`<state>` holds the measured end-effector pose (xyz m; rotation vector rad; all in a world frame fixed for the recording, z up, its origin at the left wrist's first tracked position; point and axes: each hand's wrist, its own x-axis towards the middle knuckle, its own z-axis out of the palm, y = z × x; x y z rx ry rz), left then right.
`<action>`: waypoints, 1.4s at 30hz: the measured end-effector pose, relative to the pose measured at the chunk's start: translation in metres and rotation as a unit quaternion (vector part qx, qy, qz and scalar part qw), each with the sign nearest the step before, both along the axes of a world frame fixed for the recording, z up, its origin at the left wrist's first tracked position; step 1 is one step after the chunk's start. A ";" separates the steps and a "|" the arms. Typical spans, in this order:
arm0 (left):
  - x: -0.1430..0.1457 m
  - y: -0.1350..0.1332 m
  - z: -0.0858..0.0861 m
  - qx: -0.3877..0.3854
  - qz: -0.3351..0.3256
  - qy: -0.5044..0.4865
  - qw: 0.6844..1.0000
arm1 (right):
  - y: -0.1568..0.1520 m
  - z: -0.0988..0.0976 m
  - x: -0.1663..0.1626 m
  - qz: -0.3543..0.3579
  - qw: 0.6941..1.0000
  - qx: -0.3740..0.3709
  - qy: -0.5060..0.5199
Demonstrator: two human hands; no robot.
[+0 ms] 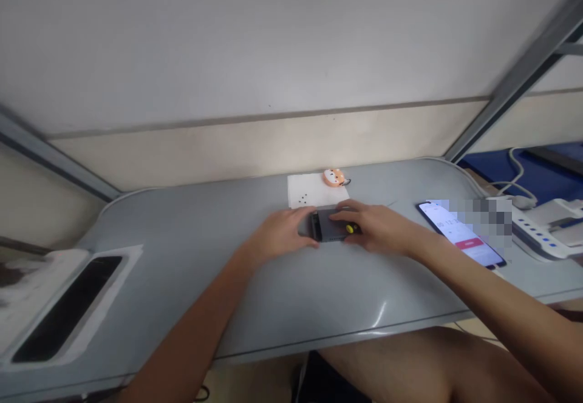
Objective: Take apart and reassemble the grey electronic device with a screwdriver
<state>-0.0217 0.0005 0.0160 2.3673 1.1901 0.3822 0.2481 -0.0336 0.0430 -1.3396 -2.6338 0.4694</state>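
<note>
A small dark grey rectangular case (328, 227) lies flat on the grey table, just in front of a white paper sheet. My left hand (285, 233) closes on its left end, fingertips at the far corner and thumb at the near one. Over the right end, my right hand (371, 227) grips the case, with fingers on its top and far side and the thumb at the near side. A small yellow round spot (350, 229) shows beside the right fingers; I cannot make out what it belongs to. Several tiny black screw-like pieces (303, 198) lie on the paper (314, 186).
An orange and white animal-faced trinket (334, 177) rests on the paper. To the right are a lit phone (460, 233) and a white power strip (537, 233) with cables. At left, a black slab (68, 309) lies on white sheets. A wall stands behind the table.
</note>
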 end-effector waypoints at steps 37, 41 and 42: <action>-0.002 0.002 0.008 -0.020 0.067 -0.076 0.995 | 0.082 -0.060 -0.029 -0.354 0.746 -0.031 0.564; -0.003 0.002 0.011 -0.059 0.066 -0.118 0.989 | 0.083 -0.058 -0.025 -0.359 0.709 -0.023 0.606; -0.004 0.002 0.012 -0.065 0.063 -0.122 0.988 | 0.083 -0.057 -0.024 -0.359 0.695 -0.023 0.622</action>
